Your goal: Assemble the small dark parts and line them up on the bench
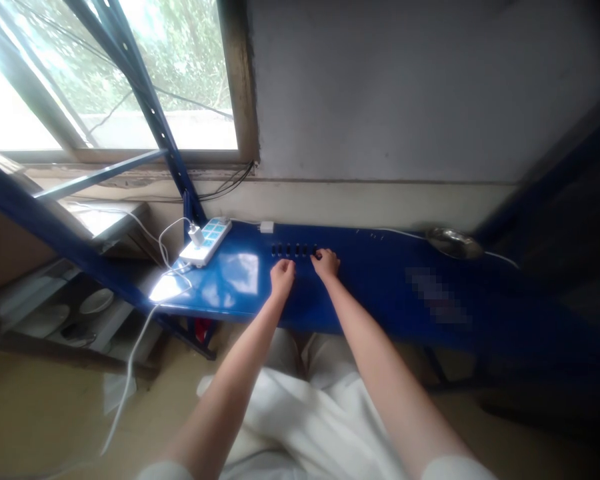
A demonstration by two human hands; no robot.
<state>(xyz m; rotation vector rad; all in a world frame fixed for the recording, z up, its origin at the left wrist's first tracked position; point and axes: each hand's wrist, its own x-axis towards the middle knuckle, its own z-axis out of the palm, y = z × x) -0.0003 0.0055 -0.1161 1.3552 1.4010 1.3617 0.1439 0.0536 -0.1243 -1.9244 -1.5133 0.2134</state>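
Note:
Several small dark pieces (289, 251) with light ends stand in a row on the blue table (370, 280). Their exact kind is too small to make out. At the right end of this row, the fingers of my right hand (327, 263) are closed on one small dark piece (315, 251). My left hand (283, 275) is just in front of the row, curled closed with its fingertips together. Whatever it may hold is hidden.
A white power strip (206, 243) with a plugged-in charger (195, 235) lies at the table's left, its cable hanging over the front edge. Another white plug (267, 227) lies behind the row. A shiny metal dish (453, 243) and tiny bits (373, 235) are at the back right.

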